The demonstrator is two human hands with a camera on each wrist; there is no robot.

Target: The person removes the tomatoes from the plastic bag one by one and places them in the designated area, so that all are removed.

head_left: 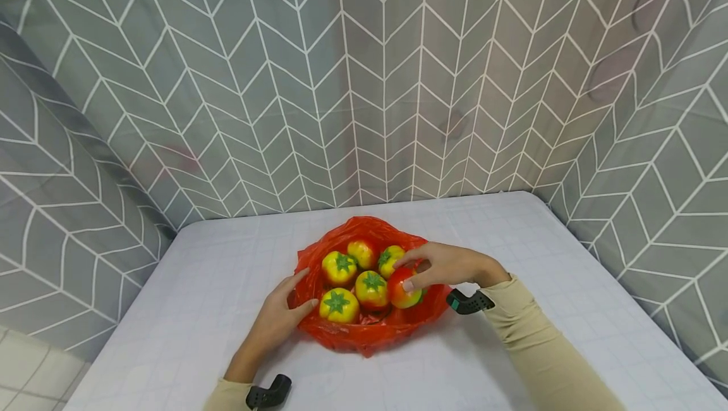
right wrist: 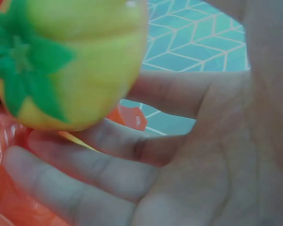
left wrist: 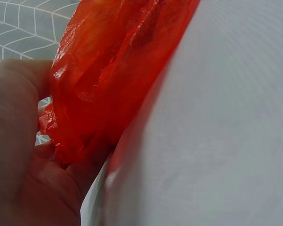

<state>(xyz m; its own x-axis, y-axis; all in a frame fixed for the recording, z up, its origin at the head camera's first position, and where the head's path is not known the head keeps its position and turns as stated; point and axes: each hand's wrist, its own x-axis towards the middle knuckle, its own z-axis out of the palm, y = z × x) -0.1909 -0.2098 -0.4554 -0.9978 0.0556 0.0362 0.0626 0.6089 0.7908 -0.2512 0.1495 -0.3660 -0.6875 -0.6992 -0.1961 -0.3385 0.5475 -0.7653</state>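
A red plastic bag [head_left: 364,338] lies wide open on the table, with several yellow-and-red tomatoes [head_left: 339,305] in it, their green star-shaped tops showing. My right hand [head_left: 449,264] grips a redder tomato [head_left: 401,286] at the bag's right side, thumb on the near side and fingers on the far side. Up close in the right wrist view, that tomato [right wrist: 94,70] turns its yellow end and green top to the camera. At the left rim, my left hand [head_left: 279,313] holds the bag's edge; in the left wrist view its fingers curve round the red plastic [left wrist: 99,80].
A white cloth covers the table [head_left: 216,272]. Behind it and at both sides hang grey curtains [head_left: 364,82] with a white chevron pattern. Each wrist wears a black strap [head_left: 469,301]. Pale floor tiles [head_left: 28,363] show at the lower left.
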